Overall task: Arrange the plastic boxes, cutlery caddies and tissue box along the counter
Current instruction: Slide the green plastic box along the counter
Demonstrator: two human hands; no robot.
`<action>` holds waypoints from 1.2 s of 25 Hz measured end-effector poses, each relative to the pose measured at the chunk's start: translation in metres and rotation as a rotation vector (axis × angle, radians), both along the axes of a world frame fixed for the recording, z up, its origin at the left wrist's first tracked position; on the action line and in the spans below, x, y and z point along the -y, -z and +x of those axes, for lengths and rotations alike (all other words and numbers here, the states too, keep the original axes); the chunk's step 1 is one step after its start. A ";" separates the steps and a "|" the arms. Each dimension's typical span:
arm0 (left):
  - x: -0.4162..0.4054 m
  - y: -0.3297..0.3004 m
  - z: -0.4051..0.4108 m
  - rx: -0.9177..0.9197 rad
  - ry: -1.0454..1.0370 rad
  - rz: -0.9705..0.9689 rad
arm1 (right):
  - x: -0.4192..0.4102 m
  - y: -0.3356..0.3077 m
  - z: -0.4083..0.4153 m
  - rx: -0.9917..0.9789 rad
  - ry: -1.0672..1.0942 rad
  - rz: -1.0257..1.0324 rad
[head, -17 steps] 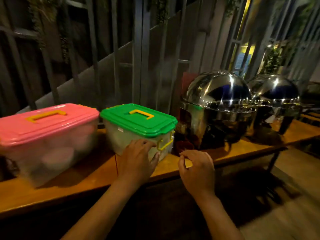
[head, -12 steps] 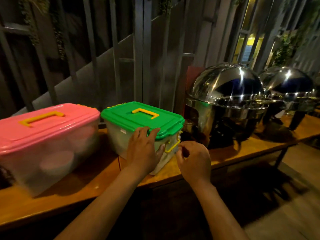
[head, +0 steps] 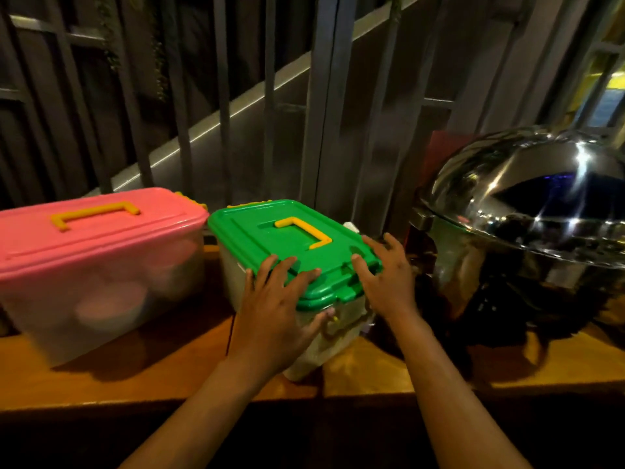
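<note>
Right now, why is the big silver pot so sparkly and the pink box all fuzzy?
In the head view, the steel dome mirrors lamps as bright glare streaks in a dim room; the pink-lidded box looks smeared by blur near the frame's edge, while the green-lidded box under both hands stays sharper; the railing bars bend from wide-angle distortion.

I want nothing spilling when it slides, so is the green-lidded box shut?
Shut, it seems: the green lid lies flat on the clear box, with both hands resting along its near edge. Whether the side latches are clipped, cannot tell.
</note>
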State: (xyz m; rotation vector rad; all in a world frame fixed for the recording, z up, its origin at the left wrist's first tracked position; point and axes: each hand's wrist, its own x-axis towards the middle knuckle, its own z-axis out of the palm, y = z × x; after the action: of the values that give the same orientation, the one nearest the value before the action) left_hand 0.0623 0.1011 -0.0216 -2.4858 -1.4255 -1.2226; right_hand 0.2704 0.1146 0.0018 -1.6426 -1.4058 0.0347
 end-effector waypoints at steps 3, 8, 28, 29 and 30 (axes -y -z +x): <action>0.000 -0.003 0.014 0.178 -0.057 -0.040 | -0.017 0.005 0.008 0.023 -0.114 0.035; 0.013 -0.008 0.047 0.568 -0.248 -0.255 | -0.018 0.015 0.012 0.050 -0.117 0.075; -0.032 -0.025 -0.058 0.099 -0.008 -0.285 | 0.032 -0.003 -0.030 0.371 -0.187 -0.256; -0.032 -0.026 -0.057 0.120 0.005 -0.275 | 0.027 -0.001 -0.028 0.370 -0.200 -0.250; -0.034 -0.025 -0.057 0.134 0.014 -0.263 | 0.023 0.003 -0.028 0.353 -0.192 -0.220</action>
State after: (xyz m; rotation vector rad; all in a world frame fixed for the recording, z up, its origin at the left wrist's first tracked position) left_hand 0.0052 0.1352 0.0030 -2.6249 -1.7075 -1.3048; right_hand 0.2429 0.0914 -0.0007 -1.7456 -1.8829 0.0105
